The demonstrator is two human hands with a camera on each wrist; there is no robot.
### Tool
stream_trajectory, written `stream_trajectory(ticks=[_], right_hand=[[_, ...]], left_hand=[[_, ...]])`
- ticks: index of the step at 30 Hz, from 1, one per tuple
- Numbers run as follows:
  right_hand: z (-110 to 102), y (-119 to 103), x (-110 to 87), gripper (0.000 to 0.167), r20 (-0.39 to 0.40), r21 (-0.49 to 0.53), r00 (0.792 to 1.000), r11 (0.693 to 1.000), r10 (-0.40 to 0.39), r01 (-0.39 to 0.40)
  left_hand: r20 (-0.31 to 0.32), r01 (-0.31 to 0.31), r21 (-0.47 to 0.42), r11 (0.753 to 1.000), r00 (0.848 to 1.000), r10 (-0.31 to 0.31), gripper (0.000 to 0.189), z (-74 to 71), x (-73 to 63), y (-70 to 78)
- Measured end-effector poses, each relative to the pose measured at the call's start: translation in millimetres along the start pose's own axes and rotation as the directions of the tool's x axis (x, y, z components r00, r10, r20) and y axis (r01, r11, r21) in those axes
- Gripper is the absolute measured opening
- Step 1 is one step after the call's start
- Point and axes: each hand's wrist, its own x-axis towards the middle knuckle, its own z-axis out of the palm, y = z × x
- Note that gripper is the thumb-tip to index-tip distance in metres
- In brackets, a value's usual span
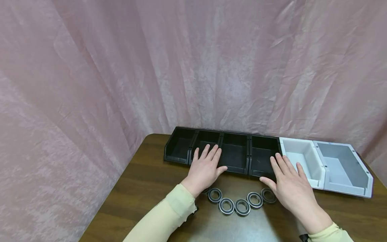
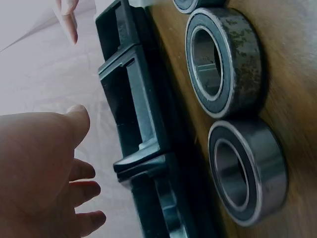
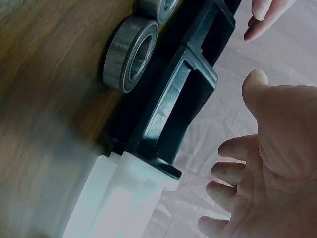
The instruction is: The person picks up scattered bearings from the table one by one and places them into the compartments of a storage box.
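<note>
My left hand (image 1: 204, 169) is held palm down with straight fingers, in front of and above the black bins (image 1: 234, 153); it holds nothing. Over the front of the rightmost black bin and the white bin (image 1: 302, 158), my right hand (image 1: 291, 186) is likewise spread and bare. Several ball bearings (image 1: 226, 206) lie in a curved row on the table between the two forearms, and my left wrist partly covers one at the row's left end. In the left wrist view, a bearing (image 2: 247, 171) lies beside a more stained one (image 2: 223, 62). The right wrist view has a bearing (image 3: 130, 54) near the black bins.
The bins stand in one row along the back of the brown wooden table (image 1: 136, 181), with a pale grey bin (image 1: 344, 166) at the right end. Behind them hangs a pink curtain (image 1: 223, 67). The table's left edge runs diagonally.
</note>
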Motion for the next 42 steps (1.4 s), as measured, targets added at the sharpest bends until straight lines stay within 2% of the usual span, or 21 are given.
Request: stream_trajectory(ticks=[8,16,28,35,42], right_hand=[[5,9,2.6,0.088,0.049,-0.024,0.998,0.999,0.031,-0.030],[9,12,-2.0,0.088,0.102,-0.026,0.993,0.998,0.056,-0.053],[12,17,-0.4,0.087,0.020,-0.022,1.000,1.000,0.005,-0.004],[8,15,2.9,0.087,0.047,-0.027,0.999,1.000,-0.002,0.004],[10,12,5.5,0.087,0.073,-0.022,0.997,0.999,-0.027,0.028]], left_hand=[[0.040,-0.006,0.008,1.000,0.999,0.005,0.076,8.3,10.5,7.1],[0.067,-0.006,-0.007,1.000,0.998,0.007,0.075,10.7,10.7,9.8],[0.043,-0.015,0.004,1.000,0.999,0.015,0.073,7.6,12.5,7.5],[0.048,-0.004,-0.015,1.000,0.999,0.005,0.073,8.7,12.9,4.2],[0.047,0.024,-0.014,1.000,0.999,-0.023,0.073,10.5,7.8,-0.9]])
